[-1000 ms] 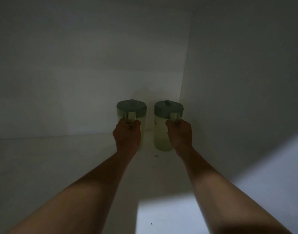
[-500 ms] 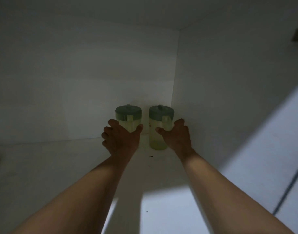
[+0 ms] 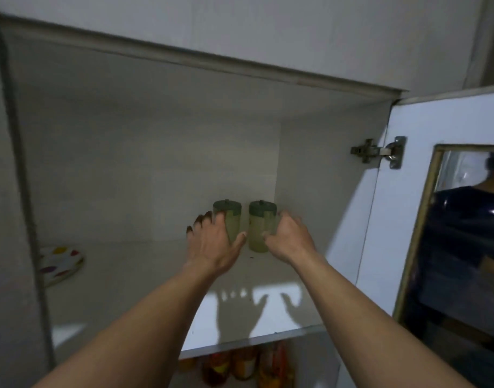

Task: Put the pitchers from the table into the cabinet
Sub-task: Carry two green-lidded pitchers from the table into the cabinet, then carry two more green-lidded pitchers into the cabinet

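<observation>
Two pale yellow-green pitchers with dark green lids stand upright side by side at the back right of the cabinet shelf [image 3: 128,275]: the left pitcher [image 3: 232,219] and the right pitcher [image 3: 259,228]. My left hand [image 3: 212,245] hovers in front of the left pitcher with fingers spread, holding nothing. My right hand [image 3: 287,239] is just in front of the right pitcher, fingers loosely curled and empty. Both hands partly hide the pitchers' lower fronts.
A white plate with coloured spots [image 3: 59,261] lies at the shelf's left edge. The cabinet door [image 3: 408,219] stands open at right, with a hinge [image 3: 377,151] and a glass panel. Jars [image 3: 240,365] sit on the shelf below.
Both hands let go of the pitcher handles and drew back toward me with fingers apart. The pitchers stay standing on the shelf. My head moved back, showing the whole cabinet opening.
</observation>
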Demonstrator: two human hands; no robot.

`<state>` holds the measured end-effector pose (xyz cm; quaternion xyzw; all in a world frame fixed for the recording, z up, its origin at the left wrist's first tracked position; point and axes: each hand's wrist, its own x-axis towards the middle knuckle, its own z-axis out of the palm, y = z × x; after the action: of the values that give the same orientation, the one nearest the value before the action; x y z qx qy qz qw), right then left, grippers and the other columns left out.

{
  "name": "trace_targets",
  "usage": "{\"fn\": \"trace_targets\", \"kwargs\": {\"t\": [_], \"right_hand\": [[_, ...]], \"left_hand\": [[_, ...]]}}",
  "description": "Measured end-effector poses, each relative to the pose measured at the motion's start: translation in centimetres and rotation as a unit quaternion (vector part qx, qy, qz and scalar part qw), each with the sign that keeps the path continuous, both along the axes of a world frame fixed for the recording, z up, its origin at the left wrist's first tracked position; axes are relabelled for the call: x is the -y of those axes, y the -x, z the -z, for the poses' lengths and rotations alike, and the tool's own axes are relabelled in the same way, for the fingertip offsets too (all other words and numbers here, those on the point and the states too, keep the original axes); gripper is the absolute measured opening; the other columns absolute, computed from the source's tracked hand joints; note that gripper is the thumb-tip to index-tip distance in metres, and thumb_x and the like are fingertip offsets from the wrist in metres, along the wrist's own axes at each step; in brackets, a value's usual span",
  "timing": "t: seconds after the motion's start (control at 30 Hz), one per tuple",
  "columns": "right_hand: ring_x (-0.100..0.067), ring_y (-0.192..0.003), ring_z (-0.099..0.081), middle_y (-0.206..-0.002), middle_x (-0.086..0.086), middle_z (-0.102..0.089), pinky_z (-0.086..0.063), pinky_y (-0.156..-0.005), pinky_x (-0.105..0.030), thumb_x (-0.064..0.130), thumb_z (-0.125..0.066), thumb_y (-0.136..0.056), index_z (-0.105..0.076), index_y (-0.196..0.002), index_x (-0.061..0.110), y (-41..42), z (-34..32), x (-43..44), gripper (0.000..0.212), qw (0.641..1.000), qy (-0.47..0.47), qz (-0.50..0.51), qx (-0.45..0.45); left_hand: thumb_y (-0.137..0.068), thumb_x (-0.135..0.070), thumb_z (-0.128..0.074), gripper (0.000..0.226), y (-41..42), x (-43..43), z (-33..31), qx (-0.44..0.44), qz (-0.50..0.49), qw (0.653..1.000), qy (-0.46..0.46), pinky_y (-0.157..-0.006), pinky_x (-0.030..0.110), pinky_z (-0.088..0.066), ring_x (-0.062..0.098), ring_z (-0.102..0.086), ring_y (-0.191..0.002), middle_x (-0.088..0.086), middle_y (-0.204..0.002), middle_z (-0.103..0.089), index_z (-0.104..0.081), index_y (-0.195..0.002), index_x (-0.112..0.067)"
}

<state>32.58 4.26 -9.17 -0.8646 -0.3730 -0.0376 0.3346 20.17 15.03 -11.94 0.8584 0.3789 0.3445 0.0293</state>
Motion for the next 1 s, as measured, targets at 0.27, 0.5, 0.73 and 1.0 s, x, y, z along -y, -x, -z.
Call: {"fn": "trace_targets", "kwargs": {"t": [0.27, 0.5, 0.73, 1.0], "right_hand": [[-0.04, -0.136, -0.045, -0.146, -0.018, -0.047, -0.043, -0.109, -0.049, 0.038, -0.058, -0.092, -0.044, -0.143, 0.013, 11.5, -3.8, 5.6, 0.058, 0.997, -0.004, -0.063, 0.053], [-0.033, -0.144, -0.037, -0.155, -0.015, -0.043, -0.034, -0.117, -0.044, 0.039, -0.053, -0.097, -0.036, -0.153, 0.01, 21.0, -5.5, 6.8, 0.066, 0.978, -0.033, -0.172, 0.115], [-0.034, -0.154, -0.019, -0.166, -0.018, -0.023, -0.023, -0.121, -0.054, 0.042, -0.047, -0.1, -0.022, -0.16, 0.015, 33.1, -3.9, 7.2, 0.07, 0.942, -0.016, -0.303, 0.143], [-0.036, -0.154, -0.015, -0.166, -0.022, -0.02, -0.019, -0.12, -0.06, 0.043, -0.047, -0.099, -0.024, -0.158, 0.016, 48.8, -0.7, 7.4, 0.07, 0.885, -0.014, -0.429, 0.178]], "left_hand": [[-0.094, -0.058, -0.04, 0.072, 12.0, 6.2, -3.2, 0.008, -0.005, 0.999, -0.03, -0.117, 0.051, -0.022, 0.034, -0.025, -0.145, 0.017, -0.156, -0.029, -0.022, -0.152, -0.019], [-0.095, -0.053, -0.041, 0.065, 23.8, 10.9, -4.0, 0.068, -0.097, 0.99, -0.073, -0.112, 0.046, -0.034, 0.028, -0.039, -0.136, 0.012, -0.146, -0.045, -0.034, -0.149, -0.017], [-0.095, -0.052, -0.039, 0.067, 37.8, 14.9, -2.6, 0.03, -0.258, 0.964, -0.049, -0.118, 0.052, -0.019, 0.032, -0.019, -0.147, 0.015, -0.159, -0.026, -0.025, -0.153, -0.021], [-0.097, -0.05, -0.036, 0.066, 54.3, 20.3, 0.5, -0.009, -0.4, 0.916, -0.006, -0.117, 0.056, -0.017, 0.035, -0.014, -0.148, 0.016, -0.16, -0.021, -0.021, -0.154, -0.02]]}}
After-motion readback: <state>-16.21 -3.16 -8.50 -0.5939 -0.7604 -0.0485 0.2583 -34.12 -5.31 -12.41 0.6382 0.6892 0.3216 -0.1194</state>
